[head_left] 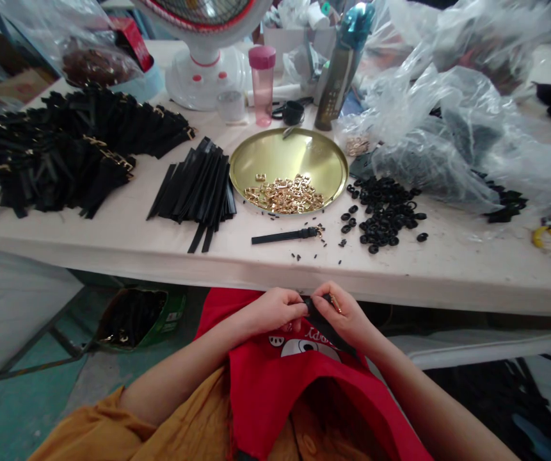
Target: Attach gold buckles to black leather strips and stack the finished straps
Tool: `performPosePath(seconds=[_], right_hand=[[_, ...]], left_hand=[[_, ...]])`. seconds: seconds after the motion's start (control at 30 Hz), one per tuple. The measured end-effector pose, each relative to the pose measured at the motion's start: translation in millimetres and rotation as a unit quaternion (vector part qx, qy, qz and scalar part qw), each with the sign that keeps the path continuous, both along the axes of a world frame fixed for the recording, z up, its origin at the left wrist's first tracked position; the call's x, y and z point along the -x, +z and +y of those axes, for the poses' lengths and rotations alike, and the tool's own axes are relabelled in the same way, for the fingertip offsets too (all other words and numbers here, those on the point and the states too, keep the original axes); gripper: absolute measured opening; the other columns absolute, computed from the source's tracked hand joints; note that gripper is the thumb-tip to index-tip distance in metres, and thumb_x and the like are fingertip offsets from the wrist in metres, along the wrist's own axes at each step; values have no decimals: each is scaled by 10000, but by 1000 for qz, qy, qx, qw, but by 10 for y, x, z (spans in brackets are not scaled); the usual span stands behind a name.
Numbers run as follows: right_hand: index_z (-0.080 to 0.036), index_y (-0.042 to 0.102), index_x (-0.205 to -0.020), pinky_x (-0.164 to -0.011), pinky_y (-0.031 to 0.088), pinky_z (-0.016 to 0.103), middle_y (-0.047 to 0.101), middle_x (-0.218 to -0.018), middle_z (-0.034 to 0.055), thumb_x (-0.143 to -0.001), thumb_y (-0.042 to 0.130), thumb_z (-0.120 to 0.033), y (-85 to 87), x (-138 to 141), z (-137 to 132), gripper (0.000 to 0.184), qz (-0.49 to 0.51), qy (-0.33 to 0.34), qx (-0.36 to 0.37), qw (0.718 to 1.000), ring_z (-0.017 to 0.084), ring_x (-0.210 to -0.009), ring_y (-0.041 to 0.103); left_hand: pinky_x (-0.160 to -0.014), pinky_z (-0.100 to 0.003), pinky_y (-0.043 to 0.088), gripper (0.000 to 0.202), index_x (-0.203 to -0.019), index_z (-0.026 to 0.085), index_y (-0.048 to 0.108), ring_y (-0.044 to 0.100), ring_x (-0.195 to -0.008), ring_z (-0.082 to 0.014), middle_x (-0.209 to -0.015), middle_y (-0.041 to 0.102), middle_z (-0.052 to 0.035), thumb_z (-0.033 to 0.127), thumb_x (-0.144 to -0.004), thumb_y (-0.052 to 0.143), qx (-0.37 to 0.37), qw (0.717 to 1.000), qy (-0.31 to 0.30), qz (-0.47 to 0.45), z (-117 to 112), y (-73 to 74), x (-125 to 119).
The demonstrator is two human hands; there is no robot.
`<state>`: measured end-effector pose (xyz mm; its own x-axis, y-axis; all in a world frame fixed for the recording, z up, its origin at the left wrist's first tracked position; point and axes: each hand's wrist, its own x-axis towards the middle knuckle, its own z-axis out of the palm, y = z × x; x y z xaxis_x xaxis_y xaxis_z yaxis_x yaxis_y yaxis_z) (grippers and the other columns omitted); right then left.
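Observation:
Just in front of the table edge, over a red apron (275,390), my two hands meet at a black strap (327,325). My left hand (282,308) pinches its end with fingers closed. My right hand (345,315) grips the strap beside a gold buckle (335,303), and the strap's tail hangs down below the palm. The fingers partly hide where strap and buckle meet. On the table ahead lies a finished-looking black strap with a buckle (285,236). Behind it is a round gold tray (285,150) bearing a heap of gold buckles (287,194).
Loose black straps (198,186) lie left of the tray, with buckled strap bundles (64,147) farther left. Small black loops (385,211) and clear plastic bags (448,147) are on the right. A fan (205,70), pink bottle (262,86) and dark bottle (342,77) stand behind.

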<state>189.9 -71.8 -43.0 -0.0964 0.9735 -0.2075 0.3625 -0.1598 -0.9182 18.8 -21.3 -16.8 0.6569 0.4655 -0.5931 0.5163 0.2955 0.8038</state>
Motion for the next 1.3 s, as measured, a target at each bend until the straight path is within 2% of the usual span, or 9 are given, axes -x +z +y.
performPosePath(seconds=[0.13, 0.4, 0.53, 0.8, 0.9, 1.0, 1.07, 1.13, 1.3], right_hand=[[-200, 481, -749, -438, 282, 219, 397, -531, -54, -808, 467, -396, 79, 29, -38, 205, 91, -29, 53, 994, 90, -480, 355], [-203, 530, -835, -433, 263, 208, 391, -532, -63, -779, 510, -401, 122, 0, -107, 207, 133, 15, 88, 987, 81, -471, 338], [-200, 498, -892, -432, 228, 207, 349, -501, -79, -794, 487, -440, 101, 35, -145, 260, 195, -47, 121, 972, 76, -451, 311], [-209, 485, -858, -430, 247, 218, 351, -510, -74, -782, 492, -473, 21, 168, -30, 275, 166, -161, 75, 970, 87, -462, 320], [-206, 479, -834, -424, 239, 217, 344, -505, -77, -782, 492, -476, -36, 172, -19, 276, 175, -165, 91, 966, 83, -453, 311], [-207, 473, -855, -411, 211, 213, 307, -473, -91, -788, 478, -479, -73, 169, -16, 281, 211, -149, 124, 958, 77, -422, 281], [-203, 481, -858, -416, 224, 214, 316, -482, -87, -788, 475, -470, -87, 176, -4, 276, 190, -154, 114, 963, 80, -425, 294], [-193, 500, -842, -460, 294, 223, 404, -546, -59, -784, 483, -436, -99, 186, 13, 250, 120, -164, 63, 977, 92, -479, 371], [-179, 526, -835, -623, 388, 262, 542, -733, 11, -797, 456, -356, -113, 173, 43, 194, -4, -122, -36, 992, 130, -647, 488]], left_hand=[[-431, -191, 318, 316, -650, 151, 472, 412, -441, -70, -562, 508, 17, 421, -800, 404, 24, 999, -20, -35, -17, 85, 58], [-432, -178, 317, 374, -675, 141, 503, 427, -454, -59, -618, 548, 4, 476, -814, 412, 49, 997, -26, -50, -55, 176, 76], [-430, -187, 321, 372, -692, 147, 493, 427, -455, -66, -610, 529, 7, 473, -828, 378, 57, 995, -38, -71, -45, 173, 64], [-427, -192, 310, 247, -667, 158, 439, 391, -436, -70, -543, 474, 33, 379, -778, 450, 20, 999, 11, -42, 15, 151, 1], [-421, -197, 306, 246, -683, 154, 462, 407, -432, -82, -538, 485, 27, 378, -776, 427, -7, 1000, 6, -14, 23, 78, -30], [-449, -199, 307, 224, -684, 138, 510, 434, -487, -94, -576, 511, 11, 334, -761, 434, -88, 995, -33, 14, 33, -7, -43], [-469, -203, 301, 213, -660, 133, 523, 438, -522, -102, -593, 523, 1, 303, -754, 437, -154, 986, -48, 33, 33, -55, -52], [-472, -206, 299, 200, -672, 132, 525, 442, -521, -105, -593, 532, -5, 284, -755, 425, -171, 983, -43, 52, 22, -88, -58], [-438, -206, 296, 252, -772, 135, 529, 405, -444, -95, -543, 481, 25, 345, -779, 390, -37, 999, -12, 7, 8, -69, -14]])
